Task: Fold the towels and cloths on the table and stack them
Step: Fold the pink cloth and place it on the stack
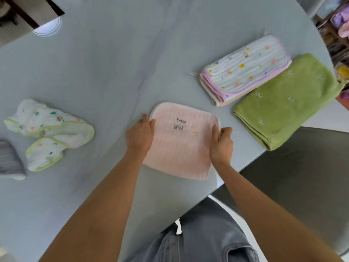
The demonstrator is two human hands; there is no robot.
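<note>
A pale pink ribbed cloth [181,146] with a small dark drawing lies flat on the grey table [113,72], close to its near edge. My left hand [139,136] pinches the cloth's left side, thumb on top. My right hand [221,144] pinches its right side. To the right lie a folded white cloth with pink trim and coloured prints [245,69] and a folded green towel [287,99]. At the left a white cloth with green trim [49,133] lies crumpled, and a grey cloth [9,161] shows at the left border.
The table's edge runs diagonally from the lower middle up to the right, with a dark chair seat [306,176] beyond it. Shelves with coloured items [338,35] stand at the far right. A pale round thing [49,29] shows at the table's far left edge.
</note>
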